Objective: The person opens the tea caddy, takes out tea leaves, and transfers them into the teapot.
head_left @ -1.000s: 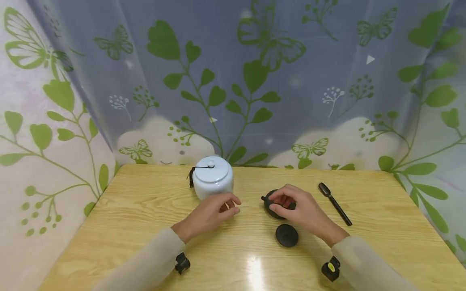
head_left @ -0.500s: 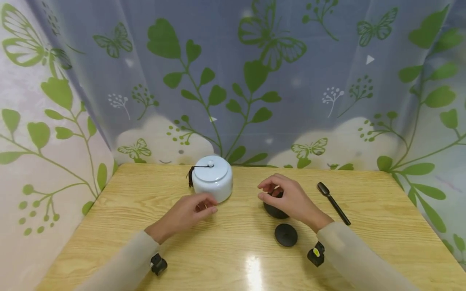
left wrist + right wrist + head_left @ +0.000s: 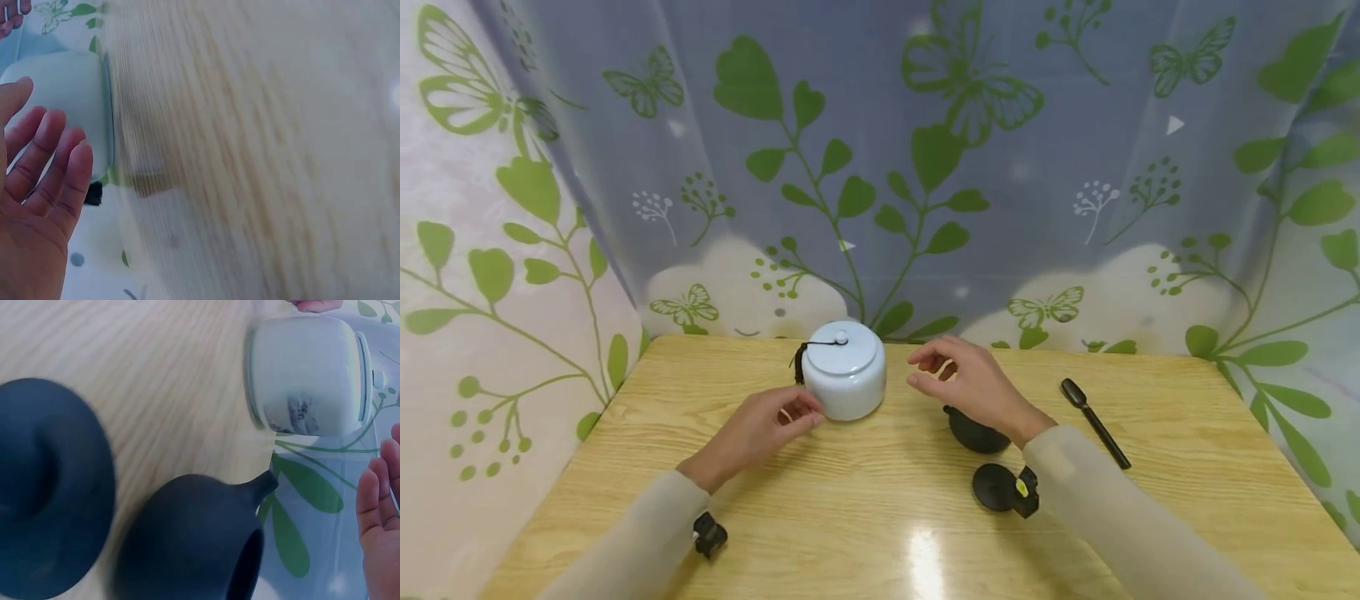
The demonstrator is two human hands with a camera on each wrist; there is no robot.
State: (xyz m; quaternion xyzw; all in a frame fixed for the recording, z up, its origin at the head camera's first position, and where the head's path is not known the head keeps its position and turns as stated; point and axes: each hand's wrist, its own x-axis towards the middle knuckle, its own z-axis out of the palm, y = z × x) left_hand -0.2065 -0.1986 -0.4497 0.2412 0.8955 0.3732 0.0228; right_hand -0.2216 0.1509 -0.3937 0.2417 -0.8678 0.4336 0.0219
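Note:
A pale blue lidded jar (image 3: 847, 385) with a dark tassel (image 3: 800, 364) stands toward the back of the table. At its near left side is my left hand (image 3: 760, 432), fingertips right by the jar's lower wall, fingers loosely bent around nothing. My right hand (image 3: 966, 379) hovers to the right of the jar, fingers loosely bent, holding nothing. Beneath that hand sits a small black teapot (image 3: 976, 433), partly hidden; its spout and open mouth show in the right wrist view. The round black teapot lid (image 3: 992, 487) lies on the table in front of the teapot.
A black scoop (image 3: 1096, 422) with a long handle lies to the right on the wooden table (image 3: 850, 517). Behind the table hangs a patterned curtain (image 3: 880, 167), with similar cloth along both sides.
My right hand has moved left and back, off the teapot toward the jar. The left hand has drawn left, from in front of the jar to its left side.

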